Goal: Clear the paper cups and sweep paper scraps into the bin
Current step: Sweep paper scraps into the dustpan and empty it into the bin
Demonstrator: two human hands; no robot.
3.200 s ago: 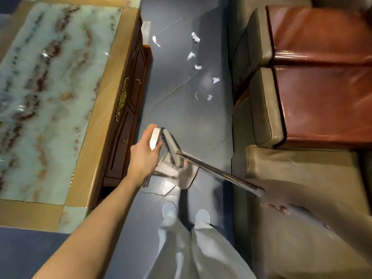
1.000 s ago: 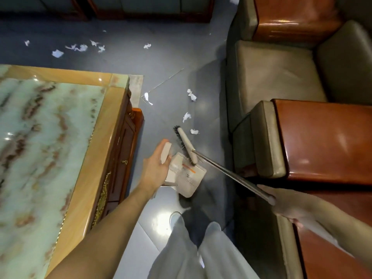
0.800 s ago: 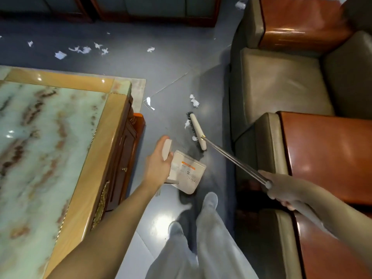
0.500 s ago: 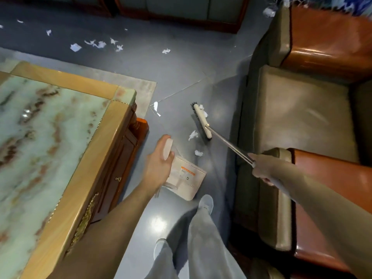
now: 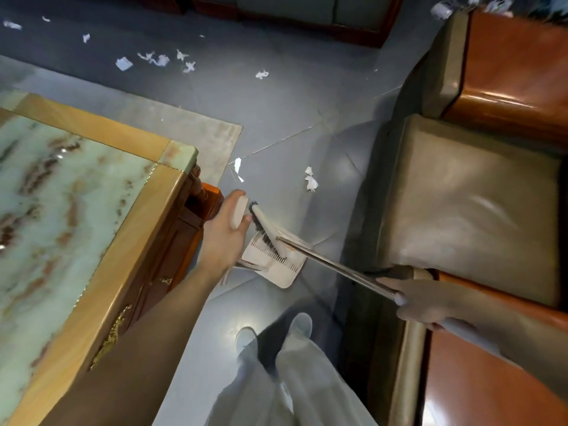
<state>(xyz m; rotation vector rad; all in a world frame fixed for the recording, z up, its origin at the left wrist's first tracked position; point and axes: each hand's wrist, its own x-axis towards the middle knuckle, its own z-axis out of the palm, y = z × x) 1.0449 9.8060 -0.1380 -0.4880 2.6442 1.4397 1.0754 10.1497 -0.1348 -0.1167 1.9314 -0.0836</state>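
Observation:
My left hand (image 5: 222, 233) grips the white handle of a white dustpan (image 5: 278, 264) that rests on the grey floor. My right hand (image 5: 421, 305) grips the metal pole of a broom (image 5: 332, 265). The broom head (image 5: 262, 224) lies over the dustpan's mouth, bristles against its comb. White paper scraps (image 5: 310, 179) lie on the floor just beyond the pan, with another scrap (image 5: 237, 166) at the rug corner. Several more scraps (image 5: 159, 60) are scattered farther off. No paper cup is in view.
A marble-topped wooden table (image 5: 101, 210) stands at my left on a pale rug (image 5: 199, 133). Olive and brown leather armchairs (image 5: 467, 195) line the right side. My feet (image 5: 273, 333) stand in the narrow floor strip between them. A wooden cabinet base (image 5: 307, 13) runs along the far wall.
The broom head has been pulled back from the floor near the scraps onto the dustpan. My right hand has drawn back and lower. Two scraps near the pan are gone from the floor.

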